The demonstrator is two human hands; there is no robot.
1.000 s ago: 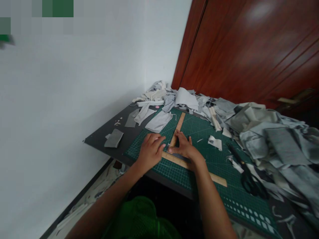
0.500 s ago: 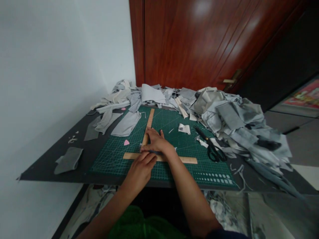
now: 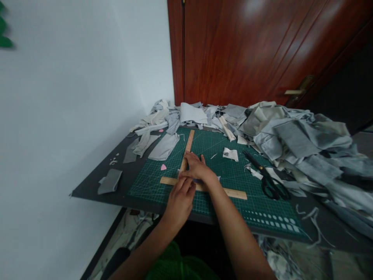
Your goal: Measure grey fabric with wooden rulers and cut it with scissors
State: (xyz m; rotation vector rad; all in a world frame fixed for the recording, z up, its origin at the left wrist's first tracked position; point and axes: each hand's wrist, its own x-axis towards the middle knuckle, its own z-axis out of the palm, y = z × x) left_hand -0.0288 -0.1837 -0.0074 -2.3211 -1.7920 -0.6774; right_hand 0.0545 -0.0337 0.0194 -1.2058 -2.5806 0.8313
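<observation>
Wooden ruler (image 3: 189, 142), just above the middle of the frame, has its long axis running away from the person and leaning slightly right; its near end goes under the right hand (image 3: 196, 168). That hand is spread and unclenched, thumb and fingertips set apart along the ruler, seemingly pressing it flat. Below it, the left hand (image 3: 181, 197) is curled, its fingertips gathered at the right thumb; whether they grip anything I cannot tell.

A second ruler, the crosswise ruler (image 3: 235, 193), lies below the first, nearly square to it, sloping gently down to the right. The left hand's fingers cover part of it, so the left hand is the nearer to this one and the right hand to the other.

Around them spreads a green cutting mat (image 3: 145, 187), with a pink piece (image 3: 163, 167) to the left of the hands, a pale cloth piece (image 3: 164, 147) beyond it, and a white scrap (image 3: 230, 154) and black scissors (image 3: 261, 168) to the right. Grey cloth is heaped (image 3: 291, 136) toward the right edge.

Hidden by the fingers is the corner where the rulers come together: touching or apart cannot be seen. A dark sliver below the right palm is too small to identify.
</observation>
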